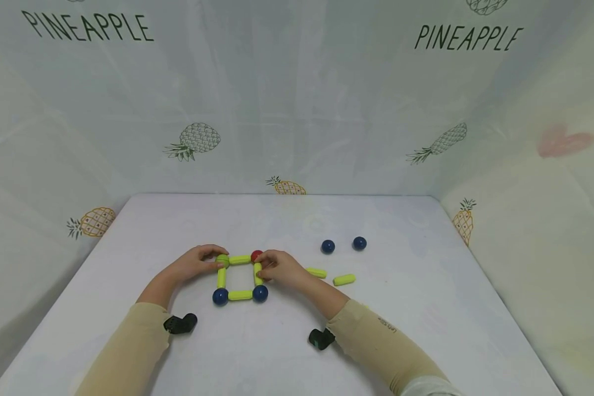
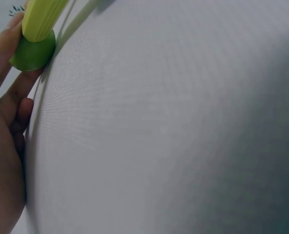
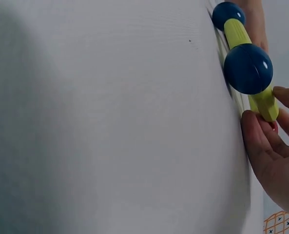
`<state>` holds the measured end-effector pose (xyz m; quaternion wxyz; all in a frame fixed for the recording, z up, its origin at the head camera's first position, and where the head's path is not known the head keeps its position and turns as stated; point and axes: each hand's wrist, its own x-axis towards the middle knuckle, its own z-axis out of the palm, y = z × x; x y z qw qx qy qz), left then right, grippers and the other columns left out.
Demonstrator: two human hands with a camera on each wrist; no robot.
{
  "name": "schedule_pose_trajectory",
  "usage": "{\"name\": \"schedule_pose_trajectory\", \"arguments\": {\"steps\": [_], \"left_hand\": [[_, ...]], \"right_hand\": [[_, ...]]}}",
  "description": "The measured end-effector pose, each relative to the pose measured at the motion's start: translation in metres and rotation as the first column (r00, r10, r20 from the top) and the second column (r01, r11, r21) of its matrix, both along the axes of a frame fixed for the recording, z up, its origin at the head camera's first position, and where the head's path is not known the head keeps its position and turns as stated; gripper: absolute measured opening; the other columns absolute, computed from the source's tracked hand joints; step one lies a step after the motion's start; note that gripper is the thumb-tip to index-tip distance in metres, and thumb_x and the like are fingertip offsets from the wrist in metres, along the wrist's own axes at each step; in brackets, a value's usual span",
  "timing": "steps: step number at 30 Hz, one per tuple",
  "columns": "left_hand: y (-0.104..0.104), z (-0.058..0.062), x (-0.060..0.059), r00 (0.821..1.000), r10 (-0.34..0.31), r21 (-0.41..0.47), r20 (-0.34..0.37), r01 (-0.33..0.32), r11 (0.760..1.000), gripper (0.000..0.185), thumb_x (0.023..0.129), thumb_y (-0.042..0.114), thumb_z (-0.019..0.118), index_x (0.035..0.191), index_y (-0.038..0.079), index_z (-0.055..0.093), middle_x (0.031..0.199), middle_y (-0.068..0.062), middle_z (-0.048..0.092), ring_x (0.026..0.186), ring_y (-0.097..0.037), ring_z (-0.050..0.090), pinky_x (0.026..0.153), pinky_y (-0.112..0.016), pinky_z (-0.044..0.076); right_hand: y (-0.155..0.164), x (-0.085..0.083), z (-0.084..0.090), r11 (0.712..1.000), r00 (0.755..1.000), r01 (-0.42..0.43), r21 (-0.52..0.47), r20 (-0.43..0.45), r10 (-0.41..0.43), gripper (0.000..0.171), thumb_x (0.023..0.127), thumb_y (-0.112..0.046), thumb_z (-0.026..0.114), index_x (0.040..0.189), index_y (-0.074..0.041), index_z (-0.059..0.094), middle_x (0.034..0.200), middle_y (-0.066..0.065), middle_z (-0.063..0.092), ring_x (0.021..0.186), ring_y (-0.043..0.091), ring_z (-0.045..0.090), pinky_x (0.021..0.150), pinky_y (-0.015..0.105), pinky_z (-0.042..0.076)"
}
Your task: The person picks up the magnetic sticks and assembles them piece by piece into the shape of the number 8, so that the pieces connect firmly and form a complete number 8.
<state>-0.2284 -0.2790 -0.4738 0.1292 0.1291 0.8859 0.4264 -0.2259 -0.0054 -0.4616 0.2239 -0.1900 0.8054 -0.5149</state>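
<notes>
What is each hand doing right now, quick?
Left hand: holding the green ball at the square's far left corner.
Right hand: holding the yellow stick below the red ball.

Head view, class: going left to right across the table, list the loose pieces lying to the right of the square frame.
yellow rod beside the right hand → first blue ball → second yellow rod → second blue ball

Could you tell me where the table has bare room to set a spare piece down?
The table is bare in front, nearer than the square, and along the back by the wall. The left side beyond the left hand is also bare. It is crowded around the square, where both hands work, and right of the right hand, with two loose sticks and two blue balls.
</notes>
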Motion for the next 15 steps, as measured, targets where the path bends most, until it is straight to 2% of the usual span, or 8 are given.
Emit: {"name": "schedule_pose_trajectory", "arguments": {"steps": [15], "left_hand": [[-0.0013, -0.003, -0.0016, 1.0, 0.006, -0.022, 0.008, -0.006, 1.0, 0.04, 0.079, 0.041, 0.065, 0.113, 0.021, 0.059, 0.126, -0.006, 0.048, 0.119, -0.029, 0.037, 0.098, -0.053, 0.026]], "right_hand": [[0.0028, 0.0005, -0.0008, 0.999, 0.999, 0.019, 0.042, -0.032, -0.018, 0.024, 0.078, -0.011, 0.069, 0.1, -0.009, 0.06, 0.082, 0.001, 0.057, 0.07, 0.012, 0.056, 0.062, 0.023, 0.048]]}}
